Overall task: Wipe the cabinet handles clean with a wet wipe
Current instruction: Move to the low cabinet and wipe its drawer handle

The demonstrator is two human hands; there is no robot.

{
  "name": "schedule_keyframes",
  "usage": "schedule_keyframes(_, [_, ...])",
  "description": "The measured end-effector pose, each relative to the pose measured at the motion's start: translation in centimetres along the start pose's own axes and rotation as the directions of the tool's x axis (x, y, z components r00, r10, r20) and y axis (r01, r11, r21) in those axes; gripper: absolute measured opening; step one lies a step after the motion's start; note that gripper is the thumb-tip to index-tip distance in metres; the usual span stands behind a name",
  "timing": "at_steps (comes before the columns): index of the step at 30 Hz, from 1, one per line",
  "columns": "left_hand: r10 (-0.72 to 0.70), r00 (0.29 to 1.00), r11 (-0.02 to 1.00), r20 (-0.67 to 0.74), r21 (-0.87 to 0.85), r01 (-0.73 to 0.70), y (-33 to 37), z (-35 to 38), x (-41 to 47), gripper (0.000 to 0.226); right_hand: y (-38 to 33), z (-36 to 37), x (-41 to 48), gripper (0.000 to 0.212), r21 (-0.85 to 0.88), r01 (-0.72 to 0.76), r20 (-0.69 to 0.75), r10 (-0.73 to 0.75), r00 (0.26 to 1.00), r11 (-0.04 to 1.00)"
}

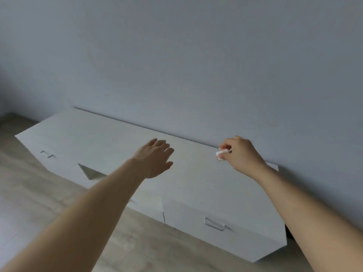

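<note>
Head view: a low white cabinet [110, 134] is set against a grey wall [176, 55] on a wood floor [39, 193]. A crumpled wet wipe [222, 153] is pinched in the curled fingers of the right hand [242, 154], above the cabinet top near its rear edge. The left hand [155, 159] is held open and empty, fingers relaxed. A far handle [46, 154] and a near handle [214, 224] are both seen well apart from the wipe. Part of the cabinet front is hidden by the left forearm [88, 213].

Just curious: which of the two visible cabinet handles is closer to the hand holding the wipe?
The right-hand handle, below the right hand gripping the wipe; the other handle sits far left.
</note>
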State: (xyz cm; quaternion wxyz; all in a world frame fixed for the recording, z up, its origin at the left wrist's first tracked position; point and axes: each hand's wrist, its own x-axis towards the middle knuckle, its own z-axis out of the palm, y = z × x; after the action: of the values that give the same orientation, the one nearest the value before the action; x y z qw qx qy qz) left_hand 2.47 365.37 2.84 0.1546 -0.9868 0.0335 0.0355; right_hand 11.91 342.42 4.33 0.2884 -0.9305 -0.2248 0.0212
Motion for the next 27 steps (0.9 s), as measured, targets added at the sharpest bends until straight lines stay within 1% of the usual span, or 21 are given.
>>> schedule_keyframes(4, [0.157, 0.988, 0.987, 0.002, -0.043, -0.156, -0.7, 4.8, 2.4, 0.052, 1.1, 4.6, -0.6, 0.012, -0.02, -0.136, 0.012, 0.136, 0.991, 0.99])
schedule_keyframes(8, [0.28, 0.96, 0.956, -0.006, -0.094, -0.279, 0.6, 9.1, 3.2, 0.049, 2.9, 8.0, -2.7, 0.013, -0.045, -0.228, 0.064, 0.231, 0.971, 0.973])
schedule_keyframes(13, [0.371, 0.927, 0.904, -0.056, -0.205, -0.374, 4.6, 15.3, 3.9, 0.046, 7.2, 12.2, -4.7, 0.012, -0.04, -0.328, 0.127, 0.331, 0.935, 0.944])
schedule_keyframes(15, [0.386, 0.921, 0.901, -0.045, -0.195, -0.387, 6.8, 18.5, 4.4, 0.048, 9.6, 14.9, -5.5, 0.013, -0.043, -0.34, 0.125, 0.342, 0.931, 0.94])
schedule_keyframes(18, [0.397, 0.911, 0.894, -0.114, -0.176, -0.411, 10.3, 24.6, 5.1, 0.05, 13.8, 20.1, -6.5, 0.015, -0.029, -0.348, 0.102, 0.349, 0.932, 0.937])
schedule_keyframes(21, [0.377, 0.885, 0.891, -0.272, -0.156, -0.427, 13.4, 32.4, 6.0, 0.057, 18.5, 26.0, -7.9, 0.014, 0.014, -0.368, 0.068, 0.367, 0.928, 0.93])
schedule_keyframes(24, [0.39, 0.839, 0.883, -0.38, -0.102, -0.457, 16.4, 39.8, 6.9, 0.067, 23.3, 31.6, -9.4, 0.01, 0.049, -0.391, 0.0, 0.392, 0.92, 0.919])
schedule_keyframes(27, [0.382, 0.814, 0.9, -0.437, -0.025, -0.435, 18.9, 46.3, 8.3, 0.081, 27.6, 36.7, -10.8, 0.01, 0.104, -0.369, -0.085, 0.378, 0.922, 0.923])
